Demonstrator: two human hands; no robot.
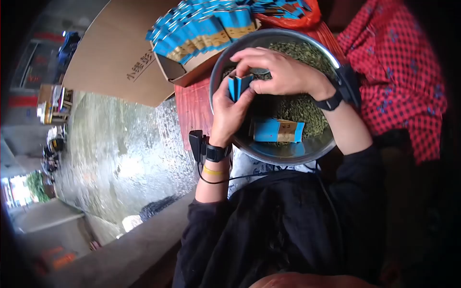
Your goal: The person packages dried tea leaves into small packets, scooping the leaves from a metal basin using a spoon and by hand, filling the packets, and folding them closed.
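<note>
My left hand (226, 109) is wrapped round a small blue cardboard box (234, 88), held upright over the left side of a steel basin (218, 67). The top of this box looks unfolded. From above, my right hand (283, 74) reaches to the same box, its thumb by the right edge and its curved fingers at the top flaps. Dried green leaf bits (307, 113), like loose tea, fill much of the basin. On them, near the basin's front, lies another blue box (278, 130) with a gold-brown band.
A cardboard carton (168, 72) packed with rows of blue boxes (204, 31) stands behind the basin on a red wooden table (192, 108). An orange-red plastic bag (307, 17) holds more blue pieces. Red checked cloth (398, 62) hangs at the right. A cable (245, 177) runs between my wrist straps.
</note>
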